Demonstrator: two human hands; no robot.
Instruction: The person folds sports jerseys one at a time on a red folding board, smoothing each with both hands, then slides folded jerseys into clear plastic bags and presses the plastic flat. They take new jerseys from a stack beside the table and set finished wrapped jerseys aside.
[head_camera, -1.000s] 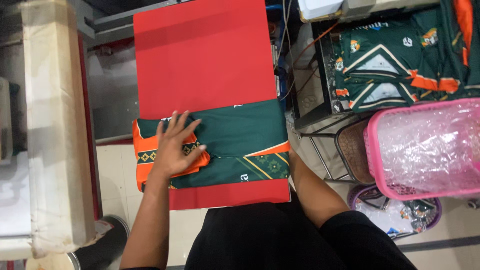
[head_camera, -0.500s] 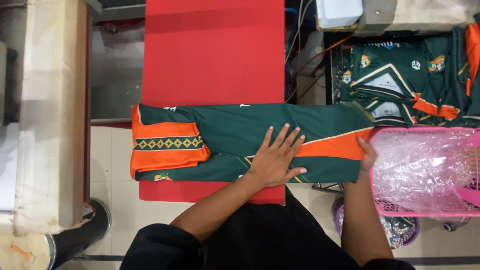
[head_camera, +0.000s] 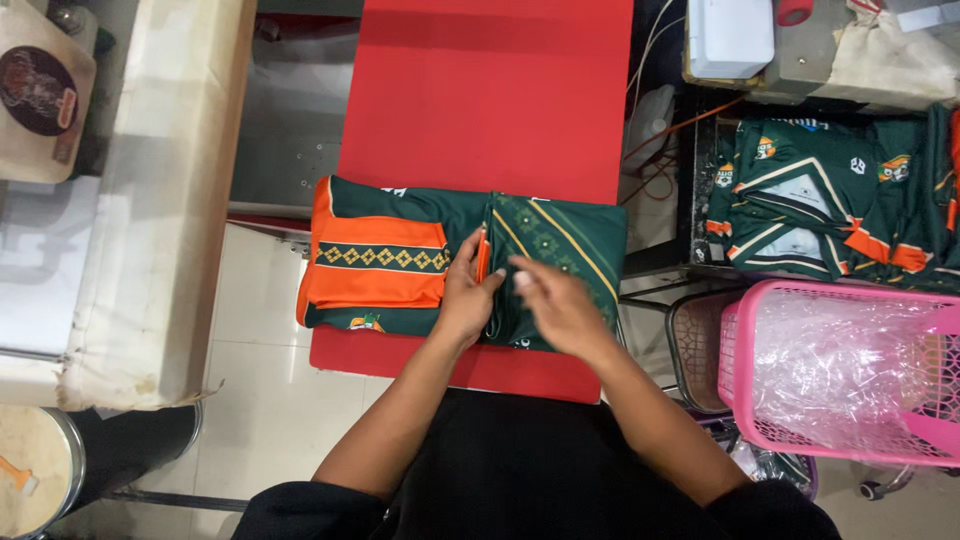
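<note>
Folded over since half a second ago, the green and orange jersey (head_camera: 400, 262) now lies doubled on the one red surface (head_camera: 485, 100), its right end laid back across the middle instead of hanging toward the single pink basket (head_camera: 838, 375). My left hand (head_camera: 466, 298) pinches the orange edge at the fold, its grip closed on the cloth, while my right hand (head_camera: 560, 305) rests flat on the folded panel, fingers loose. One pile of matching jerseys (head_camera: 830, 195) sits well apart at the right.

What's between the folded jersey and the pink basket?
Head view: a dark wire stool or rack stands beside the pink basket; otherwise only floor gap from the folded jersey.
</note>
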